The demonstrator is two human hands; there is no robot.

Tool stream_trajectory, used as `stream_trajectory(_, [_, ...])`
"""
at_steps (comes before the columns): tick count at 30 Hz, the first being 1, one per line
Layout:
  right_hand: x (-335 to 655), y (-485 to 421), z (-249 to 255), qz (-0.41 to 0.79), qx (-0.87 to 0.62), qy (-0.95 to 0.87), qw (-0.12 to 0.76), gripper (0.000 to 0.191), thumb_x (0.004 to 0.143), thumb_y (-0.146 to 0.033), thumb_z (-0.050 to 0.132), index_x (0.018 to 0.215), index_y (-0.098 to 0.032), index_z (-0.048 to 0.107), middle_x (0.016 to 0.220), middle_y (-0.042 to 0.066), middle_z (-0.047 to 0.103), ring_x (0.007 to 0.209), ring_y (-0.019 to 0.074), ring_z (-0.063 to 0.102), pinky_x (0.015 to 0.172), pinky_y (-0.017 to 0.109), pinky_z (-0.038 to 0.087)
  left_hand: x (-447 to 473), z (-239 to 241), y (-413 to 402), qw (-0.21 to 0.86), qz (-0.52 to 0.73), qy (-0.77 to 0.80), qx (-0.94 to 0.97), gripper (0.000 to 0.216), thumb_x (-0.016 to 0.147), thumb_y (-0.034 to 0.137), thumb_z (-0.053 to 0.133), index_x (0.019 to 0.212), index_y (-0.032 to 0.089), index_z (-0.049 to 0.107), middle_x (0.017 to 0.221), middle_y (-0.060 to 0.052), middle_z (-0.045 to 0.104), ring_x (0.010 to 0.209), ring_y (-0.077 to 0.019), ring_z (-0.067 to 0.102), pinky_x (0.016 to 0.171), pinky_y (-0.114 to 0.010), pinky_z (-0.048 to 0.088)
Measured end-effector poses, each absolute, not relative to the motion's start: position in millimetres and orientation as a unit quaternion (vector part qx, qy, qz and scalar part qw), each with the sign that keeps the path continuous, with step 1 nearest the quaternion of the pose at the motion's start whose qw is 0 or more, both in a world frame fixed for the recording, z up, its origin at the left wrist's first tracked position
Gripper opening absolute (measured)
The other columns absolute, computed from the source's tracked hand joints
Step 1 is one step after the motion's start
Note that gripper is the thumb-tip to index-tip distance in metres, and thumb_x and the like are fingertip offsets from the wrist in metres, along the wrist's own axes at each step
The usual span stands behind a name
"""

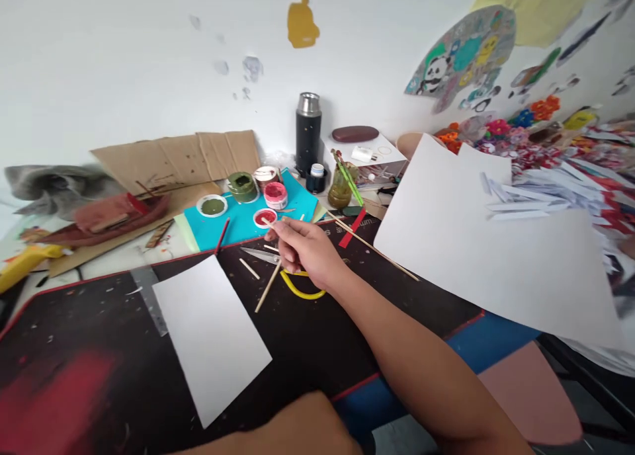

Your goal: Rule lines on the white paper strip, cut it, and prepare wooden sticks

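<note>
Cluttered craft desk (74, 349) under a white wall: the right hand (302, 247) pinches a thin wooden stick (272, 225) near the mat's far edge, its tip hovering beside the red paint lid (264, 217). Left hand's out of view. Risk: a wobble could tip the lid, smearing paint onto the white sheet (211, 336).

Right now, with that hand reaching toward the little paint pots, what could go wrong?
The right hand holds a thin stick right beside the open red paint lid; a slip might smear paint onto the teal sheet. The forearm hovers above scissors and might brush them.
</note>
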State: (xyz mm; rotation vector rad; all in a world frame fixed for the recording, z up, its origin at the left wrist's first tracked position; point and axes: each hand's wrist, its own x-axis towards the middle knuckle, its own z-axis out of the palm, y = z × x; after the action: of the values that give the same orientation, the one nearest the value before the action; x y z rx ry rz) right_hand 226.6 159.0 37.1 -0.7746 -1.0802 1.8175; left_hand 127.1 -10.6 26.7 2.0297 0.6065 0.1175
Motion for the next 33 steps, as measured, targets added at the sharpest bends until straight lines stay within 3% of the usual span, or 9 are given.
stream_trajectory(2, [226, 159, 36, 0.722, -0.317, -0.438, 0.432, 0.043, 0.096, -0.060, 0.074, 0.088, -0.018, 0.068, 0.053, -0.010, 0.045, 0.040, 0.0070, 0.043, 0.042, 0.021, 0.028, 114, 44, 3, 0.479, 0.065, 0.262, 0.835, 0.019, 0.104, 0.033, 0.064, 0.116, 0.032, 0.077, 0.084, 0.000, 0.077, 0.067, -0.0170, 0.068, 0.061, -0.028, 0.052])
stream_trajectory(4, [225, 159, 35, 0.717, -0.320, -0.449, 0.427, 0.046, 0.094, -0.063, 0.074, 0.088, -0.018, 0.069, 0.053, -0.010, 0.046, 0.039, 0.0070, 0.044, 0.042, 0.022, 0.028, 94, 64, 26, 0.483, 0.107, 0.308, 0.812, 0.030, 0.106, 0.029, 0.055, 0.127, 0.032, 0.076, 0.088, 0.000, 0.080, 0.070, -0.0175, 0.070, 0.065, -0.029, 0.050])
stream_trajectory(8, [222, 157, 35, 0.707, -0.328, -0.463, 0.421, 0.048, 0.091, -0.065, 0.075, 0.089, -0.018, 0.069, 0.053, -0.010, 0.047, 0.039, 0.0072, 0.045, 0.041, 0.022, 0.027, 50, 86, 80, 0.532, 0.366, 0.481, 0.592, 0.017, 0.097, 0.037, 0.070, 0.104, 0.026, 0.080, 0.084, 0.000, 0.071, 0.073, -0.0145, 0.060, 0.063, -0.022, 0.046])
stream_trajectory(10, [221, 156, 34, 0.704, -0.335, -0.467, 0.417, 0.048, 0.090, -0.065, 0.075, 0.089, -0.018, 0.070, 0.053, -0.010, 0.048, 0.039, 0.0075, 0.046, 0.040, 0.022, 0.026, 32, 81, 100, 0.584, 0.491, 0.502, 0.408, 0.021, 0.088, 0.029, 0.078, 0.108, 0.023, 0.079, 0.073, 0.004, 0.058, 0.063, -0.0111, 0.048, 0.056, -0.019, 0.041])
stream_trajectory(13, [220, 155, 32, 0.702, -0.344, -0.471, 0.409, 0.048, 0.089, -0.065, 0.075, 0.090, -0.017, 0.070, 0.053, -0.009, 0.051, 0.038, 0.0081, 0.048, 0.039, 0.022, 0.027, 17, 66, 114, 0.635, 0.541, 0.477, 0.275, 0.024, 0.079, 0.017, 0.077, 0.103, 0.016, 0.079, 0.072, 0.002, 0.057, 0.062, -0.0104, 0.050, 0.055, -0.019, 0.045])
stream_trajectory(15, [219, 155, 30, 0.702, -0.347, -0.476, 0.401, 0.048, 0.090, -0.065, 0.074, 0.092, -0.017, 0.070, 0.053, -0.008, 0.054, 0.038, 0.0089, 0.051, 0.039, 0.022, 0.028, 14, 57, 116, 0.643, 0.542, 0.472, 0.263, 0.026, 0.078, 0.013, 0.076, 0.104, 0.014, 0.080, 0.077, -0.002, 0.066, 0.067, -0.0124, 0.060, 0.063, -0.022, 0.053])
stream_trajectory(18, [217, 152, 29, 0.706, -0.351, -0.485, 0.378, 0.046, 0.093, -0.064, 0.071, 0.095, -0.018, 0.068, 0.054, -0.006, 0.061, 0.039, 0.0107, 0.057, 0.039, 0.021, 0.030, 16, 51, 117, 0.650, 0.552, 0.457, 0.253, 0.034, 0.084, 0.016, 0.079, 0.118, 0.017, 0.078, 0.103, -0.011, 0.080, 0.096, -0.0218, 0.076, 0.090, -0.032, 0.062])
stream_trajectory(22, [214, 149, 29, 0.719, -0.348, -0.496, 0.339, 0.046, 0.094, -0.064, 0.069, 0.096, -0.018, 0.066, 0.059, -0.003, 0.068, 0.042, 0.0120, 0.064, 0.038, 0.019, 0.033, 22, 50, 117, 0.671, 0.553, 0.409, 0.276, 0.042, 0.087, 0.026, 0.085, 0.128, 0.022, 0.077, 0.132, -0.011, 0.079, 0.123, -0.0293, 0.074, 0.117, -0.046, 0.052])
stream_trajectory(33, [210, 146, 22, 0.711, -0.330, -0.531, 0.320, 0.042, 0.099, -0.061, 0.066, 0.091, -0.020, 0.060, 0.063, -0.002, 0.071, 0.044, 0.0120, 0.066, 0.037, 0.019, 0.035, 32, 48, 109, 0.691, 0.528, 0.391, 0.300, 0.040, 0.087, 0.035, 0.088, 0.125, 0.026, 0.080, 0.144, -0.008, 0.075, 0.145, -0.0307, 0.061, 0.127, -0.046, 0.043])
